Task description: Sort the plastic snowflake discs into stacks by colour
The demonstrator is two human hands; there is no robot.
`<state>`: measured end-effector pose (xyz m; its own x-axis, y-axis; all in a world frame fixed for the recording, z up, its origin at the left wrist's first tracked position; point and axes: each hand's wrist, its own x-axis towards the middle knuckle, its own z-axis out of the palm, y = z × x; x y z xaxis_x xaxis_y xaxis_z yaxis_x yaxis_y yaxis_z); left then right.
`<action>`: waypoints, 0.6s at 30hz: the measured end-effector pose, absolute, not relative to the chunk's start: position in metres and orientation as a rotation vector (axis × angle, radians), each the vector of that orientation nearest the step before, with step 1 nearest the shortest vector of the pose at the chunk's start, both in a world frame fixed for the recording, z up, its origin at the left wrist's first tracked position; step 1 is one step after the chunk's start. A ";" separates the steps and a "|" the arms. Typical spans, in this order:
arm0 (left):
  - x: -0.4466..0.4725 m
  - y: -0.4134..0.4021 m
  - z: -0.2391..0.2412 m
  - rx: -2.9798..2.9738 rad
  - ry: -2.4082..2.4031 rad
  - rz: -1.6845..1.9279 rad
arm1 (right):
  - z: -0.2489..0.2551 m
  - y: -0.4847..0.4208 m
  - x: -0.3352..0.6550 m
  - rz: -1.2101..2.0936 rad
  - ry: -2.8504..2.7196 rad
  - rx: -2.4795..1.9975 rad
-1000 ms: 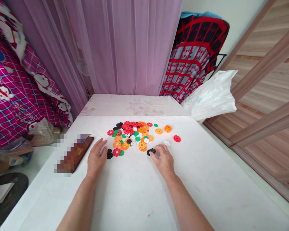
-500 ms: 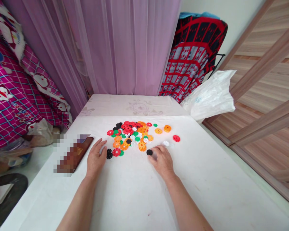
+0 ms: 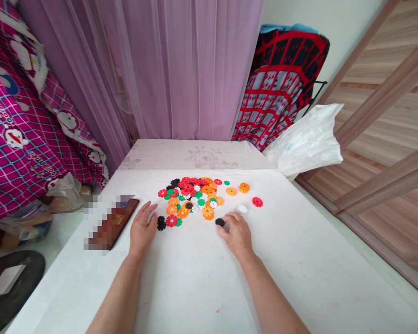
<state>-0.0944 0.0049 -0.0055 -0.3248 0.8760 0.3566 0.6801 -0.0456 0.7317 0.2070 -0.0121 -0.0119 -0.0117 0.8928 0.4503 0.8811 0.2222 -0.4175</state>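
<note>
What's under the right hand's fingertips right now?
A black disc pokes out from under the fingertips of the right hand on the white table. Whether the fingers grip it, or cover another piece, is hidden.

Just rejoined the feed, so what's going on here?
A person works at a white table with a pile of coloured flower-shaped discs. The right hand pinches a black disc at the pile's near edge. The left hand lies open on the table, beside a second black disc. A brown case lies further left.
</note>
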 end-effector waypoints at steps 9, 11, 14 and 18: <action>-0.094 0.006 -0.006 1.688 2.020 1.289 | -0.014 -0.014 0.206 0.034 -1.864 -1.608; -0.095 0.006 -0.006 1.688 2.019 1.293 | -0.014 -0.014 0.206 0.050 -1.864 -1.615; -0.095 0.006 -0.006 1.680 2.023 1.275 | -0.012 -0.015 0.208 0.065 -1.841 -1.612; -0.096 0.007 -0.007 1.697 2.015 1.261 | -0.009 -0.020 0.211 0.066 -1.807 -1.579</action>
